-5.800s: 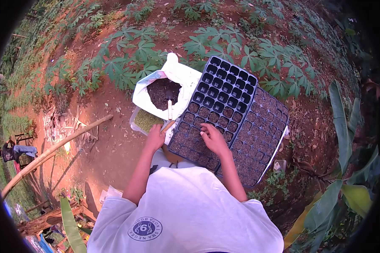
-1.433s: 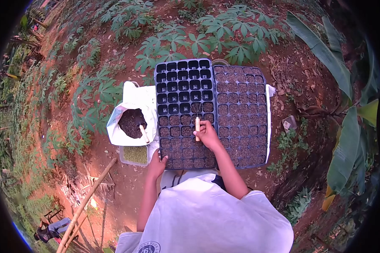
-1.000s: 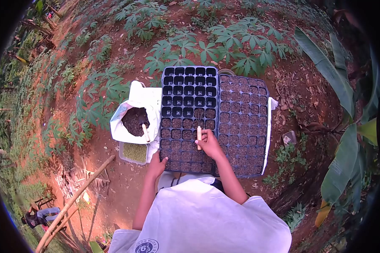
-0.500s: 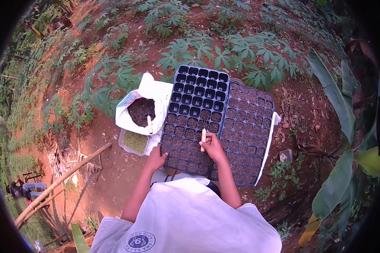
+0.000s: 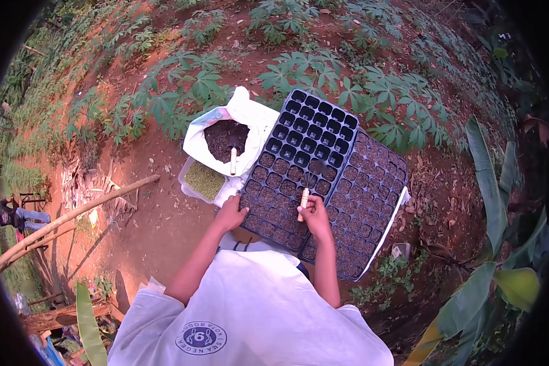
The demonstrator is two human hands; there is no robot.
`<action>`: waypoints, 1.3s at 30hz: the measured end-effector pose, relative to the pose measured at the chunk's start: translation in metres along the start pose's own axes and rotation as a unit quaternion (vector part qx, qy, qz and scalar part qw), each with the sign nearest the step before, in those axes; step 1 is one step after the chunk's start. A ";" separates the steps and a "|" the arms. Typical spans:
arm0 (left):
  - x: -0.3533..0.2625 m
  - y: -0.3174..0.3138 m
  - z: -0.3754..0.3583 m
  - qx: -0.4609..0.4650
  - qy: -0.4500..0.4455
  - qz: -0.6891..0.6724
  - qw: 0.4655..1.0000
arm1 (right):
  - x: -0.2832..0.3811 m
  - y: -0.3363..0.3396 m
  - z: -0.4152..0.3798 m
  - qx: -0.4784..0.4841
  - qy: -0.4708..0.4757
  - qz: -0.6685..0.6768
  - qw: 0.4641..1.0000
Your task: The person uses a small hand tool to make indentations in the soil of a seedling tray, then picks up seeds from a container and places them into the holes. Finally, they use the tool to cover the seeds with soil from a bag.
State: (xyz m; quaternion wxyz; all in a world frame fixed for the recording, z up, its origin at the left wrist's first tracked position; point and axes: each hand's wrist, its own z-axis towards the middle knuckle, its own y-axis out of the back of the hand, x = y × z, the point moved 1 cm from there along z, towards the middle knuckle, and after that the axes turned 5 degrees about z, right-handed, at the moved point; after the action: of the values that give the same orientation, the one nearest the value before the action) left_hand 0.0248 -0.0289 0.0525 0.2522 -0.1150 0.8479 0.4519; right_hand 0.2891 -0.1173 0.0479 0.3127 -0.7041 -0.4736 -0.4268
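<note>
My right hand (image 5: 315,216) is closed round the wooden handle of a small hand rake (image 5: 304,204), its dark tines over the soil-filled cells of the front seedling tray (image 5: 271,198). That tray's far cells are empty and black. My left hand (image 5: 230,213) rests at the tray's left edge; what its fingers grip, if anything, is hidden. A second tray (image 5: 366,201), filled with soil, lies to the right, partly under the first. At the left stands an open white sack (image 5: 197,143) of dark soil with a wooden-handled tool (image 5: 233,161) in it.
A plastic container of greenish grains (image 5: 204,180) sits below the sack. Leafy plants (image 5: 201,82) grow beyond the trays. Long wooden poles (image 5: 85,213) stand at the left, with a seated person (image 5: 21,215) farther off. Banana leaves (image 5: 488,183) hang at the right.
The view has turned and shifted, so the trays and sack appear tilted and farther right. The rake stays in my right hand, over much the same cells. My left hand remains at the tray's edge.
</note>
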 end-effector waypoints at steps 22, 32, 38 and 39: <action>0.104 0.079 0.016 0.070 -0.003 -0.246 0.967 | -0.021 -0.186 -0.011 0.122 -0.186 0.118 0.968; 0.135 0.140 0.057 0.131 -0.069 -0.222 0.964 | -0.030 -0.239 -0.002 -0.062 -0.118 0.080 0.988; 0.162 0.163 0.074 0.145 -0.076 -0.228 0.960 | -0.043 -0.258 -0.002 -0.152 -0.105 0.075 0.980; 0.167 0.165 0.076 0.148 -0.084 -0.221 0.960 | -0.044 -0.261 -0.003 -0.156 -0.100 0.087 0.979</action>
State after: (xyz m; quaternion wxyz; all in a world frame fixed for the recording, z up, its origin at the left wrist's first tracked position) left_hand -0.1612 0.1322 0.0451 0.4304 -0.2228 0.8344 0.2624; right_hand 0.0362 -0.0445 0.0190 0.1856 -0.8220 -0.3671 -0.3938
